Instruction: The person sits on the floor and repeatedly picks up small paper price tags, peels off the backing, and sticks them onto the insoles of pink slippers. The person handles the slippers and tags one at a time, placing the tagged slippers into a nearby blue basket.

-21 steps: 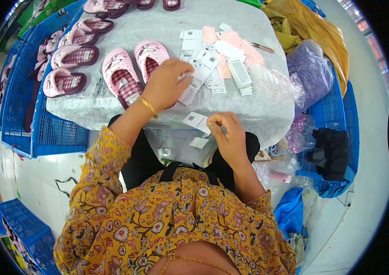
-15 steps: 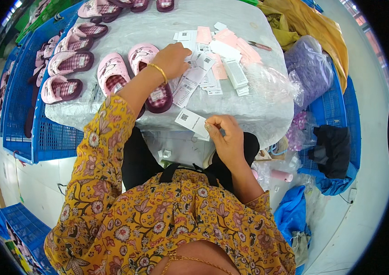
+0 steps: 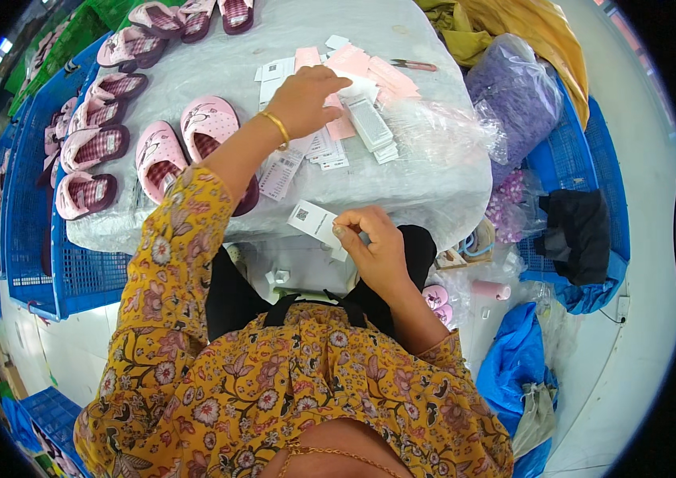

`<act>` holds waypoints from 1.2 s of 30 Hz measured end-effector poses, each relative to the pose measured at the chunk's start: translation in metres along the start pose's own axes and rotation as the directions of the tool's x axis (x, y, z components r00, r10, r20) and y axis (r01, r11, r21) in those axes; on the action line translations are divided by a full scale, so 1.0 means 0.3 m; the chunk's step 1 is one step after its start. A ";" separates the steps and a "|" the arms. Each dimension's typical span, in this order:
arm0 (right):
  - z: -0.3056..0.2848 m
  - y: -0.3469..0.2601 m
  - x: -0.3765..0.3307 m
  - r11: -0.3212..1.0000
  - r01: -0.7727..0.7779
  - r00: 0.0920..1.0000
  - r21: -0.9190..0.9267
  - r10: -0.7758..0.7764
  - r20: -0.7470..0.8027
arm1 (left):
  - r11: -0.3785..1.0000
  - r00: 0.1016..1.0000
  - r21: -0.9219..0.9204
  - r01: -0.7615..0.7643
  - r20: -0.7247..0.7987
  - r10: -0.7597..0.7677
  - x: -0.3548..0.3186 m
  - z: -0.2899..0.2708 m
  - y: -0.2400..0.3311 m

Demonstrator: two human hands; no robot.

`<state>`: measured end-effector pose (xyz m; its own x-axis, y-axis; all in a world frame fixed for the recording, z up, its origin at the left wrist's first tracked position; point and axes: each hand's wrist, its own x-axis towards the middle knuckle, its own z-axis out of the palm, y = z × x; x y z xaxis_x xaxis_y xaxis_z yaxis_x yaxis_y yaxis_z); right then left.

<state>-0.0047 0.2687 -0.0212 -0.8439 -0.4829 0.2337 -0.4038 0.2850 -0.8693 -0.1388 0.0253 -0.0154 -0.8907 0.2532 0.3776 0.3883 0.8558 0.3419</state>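
My right hand [image 3: 376,248] pinches a white card [image 3: 312,221] with a square code, just off the table's near edge. Over the paper pile my left hand [image 3: 304,102] reaches out, fingers apart, above pink slips [image 3: 386,77] and white cards. A banded stack of white tags [image 3: 368,121] lies right of it. Printed white labels [image 3: 281,174] are partly hidden under my left wrist. Beside that forearm stands a pair of pink slippers with checked lining; the left slipper [image 3: 160,151] shows well, while my arm covers much of the right slipper [image 3: 209,119].
More pink slippers [image 3: 95,149] line the table's left side. Small thread snips [image 3: 414,64] lie at the back right, near crumpled clear plastic [image 3: 441,127]. Blue crates [image 3: 91,275] flank the table; a purple bagged bundle [image 3: 513,95] sits on the right.
My left hand has moved over the pink slips from the white labels, its fingers reaching right. My right hand still holds the card. The whole view has shifted slightly.
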 end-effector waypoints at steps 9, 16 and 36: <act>-0.061 0.038 -0.051 0.995 -0.076 0.996 0.066 0.079 -0.039 | 0.842 0.926 0.389 -0.374 0.207 0.315 0.089 0.032 0.021; -0.055 0.058 -0.051 0.996 -0.044 0.997 0.072 0.048 -0.065 | 0.826 0.941 0.461 -0.324 0.072 0.329 0.040 -0.005 0.037; -0.071 0.063 0.081 0.953 0.008 0.980 0.304 0.053 -0.193 | 0.844 0.834 0.075 -0.530 -0.131 0.536 -0.215 -0.143 0.261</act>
<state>-0.0402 0.2799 -0.0227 -0.9166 -0.2980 0.2667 -0.2842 0.0163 -0.9586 -0.0409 0.0567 0.0239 -0.5042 0.6106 0.6107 0.7824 0.6223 0.0239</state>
